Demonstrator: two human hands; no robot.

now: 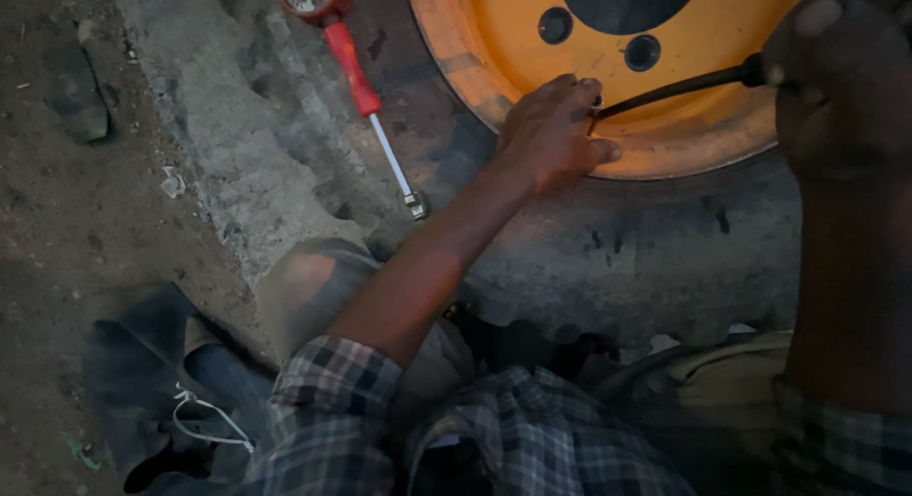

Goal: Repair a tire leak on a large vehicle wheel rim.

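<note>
Orange wheel rim (532,40) lies flat, tyre (646,239) mounted around it. Left hand (551,135) rests on the rim's near edge, fingers curled narrow around the small valve stem (596,104). Right hand (841,87) grips the black bar (679,85), whose tip meets the rim beside the valve. Looks like mid-job, valve work not finished. Red-handled pressure gauge (351,68) lies unused left of the rim, well apart. Open ground left of the rim; knees crowd the tyre's near side.
</note>
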